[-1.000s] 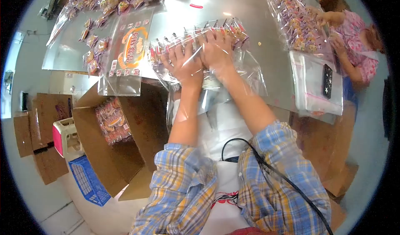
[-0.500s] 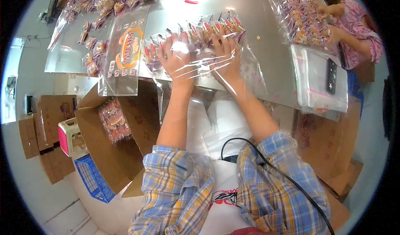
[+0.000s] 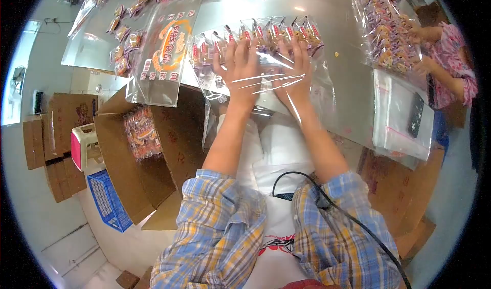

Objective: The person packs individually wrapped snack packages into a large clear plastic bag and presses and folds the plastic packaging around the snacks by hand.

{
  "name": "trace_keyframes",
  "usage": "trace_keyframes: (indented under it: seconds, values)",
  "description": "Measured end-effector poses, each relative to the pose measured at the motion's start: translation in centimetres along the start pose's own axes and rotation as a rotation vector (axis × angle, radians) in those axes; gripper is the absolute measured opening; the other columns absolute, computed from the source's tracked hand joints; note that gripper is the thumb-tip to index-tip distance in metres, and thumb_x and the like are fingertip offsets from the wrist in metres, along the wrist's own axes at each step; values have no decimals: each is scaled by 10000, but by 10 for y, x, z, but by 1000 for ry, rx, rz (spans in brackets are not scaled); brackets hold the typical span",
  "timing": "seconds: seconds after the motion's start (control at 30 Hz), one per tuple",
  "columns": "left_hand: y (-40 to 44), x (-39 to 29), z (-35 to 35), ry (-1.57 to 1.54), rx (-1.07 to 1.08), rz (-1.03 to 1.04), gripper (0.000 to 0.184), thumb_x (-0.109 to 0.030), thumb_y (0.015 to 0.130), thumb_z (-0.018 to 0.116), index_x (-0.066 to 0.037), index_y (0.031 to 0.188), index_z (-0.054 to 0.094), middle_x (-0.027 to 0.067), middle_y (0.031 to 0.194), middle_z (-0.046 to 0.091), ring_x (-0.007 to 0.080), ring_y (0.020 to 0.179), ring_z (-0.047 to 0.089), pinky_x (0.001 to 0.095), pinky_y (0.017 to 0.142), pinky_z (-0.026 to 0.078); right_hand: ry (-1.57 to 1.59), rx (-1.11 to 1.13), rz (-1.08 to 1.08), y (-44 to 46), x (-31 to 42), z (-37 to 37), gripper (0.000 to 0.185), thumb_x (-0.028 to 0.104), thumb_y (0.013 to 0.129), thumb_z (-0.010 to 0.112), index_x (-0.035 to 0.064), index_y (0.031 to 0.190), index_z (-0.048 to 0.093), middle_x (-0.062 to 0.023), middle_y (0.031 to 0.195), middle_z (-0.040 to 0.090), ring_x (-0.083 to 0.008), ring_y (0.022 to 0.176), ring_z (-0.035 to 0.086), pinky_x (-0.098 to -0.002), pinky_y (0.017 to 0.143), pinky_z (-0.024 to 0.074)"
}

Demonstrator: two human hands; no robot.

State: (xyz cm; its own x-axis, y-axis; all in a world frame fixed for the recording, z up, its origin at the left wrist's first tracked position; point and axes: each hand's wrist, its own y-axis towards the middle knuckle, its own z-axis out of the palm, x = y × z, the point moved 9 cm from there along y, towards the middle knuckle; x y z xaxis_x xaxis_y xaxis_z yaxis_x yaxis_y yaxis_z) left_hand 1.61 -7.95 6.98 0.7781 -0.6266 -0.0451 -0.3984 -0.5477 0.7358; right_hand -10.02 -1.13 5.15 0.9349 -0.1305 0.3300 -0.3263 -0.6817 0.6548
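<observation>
The row of small wrapped snack packets (image 3: 259, 35) lies in a clear plastic bag (image 3: 208, 87) near the edge of the metal table (image 3: 350, 94), right in front of you. Your left hand (image 3: 241, 79) and right hand (image 3: 295, 84) rest flat against the near side of the row, fingers extended and slightly spread, pinching nothing that shows; film glare crosses the backs of both. Expect the load to be light, the film soft and slippery, the contents easily crushed, so cup the row from both ends rather than squeezing its middle. To your left lies a printed bag (image 3: 166, 53), with loose packets (image 3: 123, 53) beyond; below it stands an open cardboard box (image 3: 176, 135).
</observation>
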Motion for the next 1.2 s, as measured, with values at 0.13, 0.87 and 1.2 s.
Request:
trace_keyframes:
  seconds: [0.13, 0.87, 1.2]
  values:
    - [-2, 5, -3, -157, -30, 7, 497, -197, 865, 741, -159, 1352, 650, 26, 1356, 618, 262, 1351, 511, 561, 1193, 203, 18, 93, 25, 1, -2, 4, 698, 182, 809, 677, 92, 1487, 543, -184, 1596, 410, -428, 1498, 337, -544, 1225, 322]
    - [-7, 31, -13, -419, -112, -220, 547, -31, 730, 644, -38, 1276, 619, 175, 1381, 562, 364, 1412, 427, 555, 1180, 270, 39, 65, -19, 5, 2, 3, 701, 146, 838, 684, 73, 1508, 490, -197, 1599, 395, -428, 1498, 321, -556, 1222, 295]
    - [-9, 47, -25, -436, -299, -371, 472, 129, 768, 548, -2, 1194, 703, 181, 1257, 696, 401, 1271, 588, 497, 1118, 403, 65, 112, 28, 4, 0, 4, 705, 156, 839, 695, 51, 1506, 492, -203, 1588, 388, -425, 1508, 306, -544, 1230, 289]
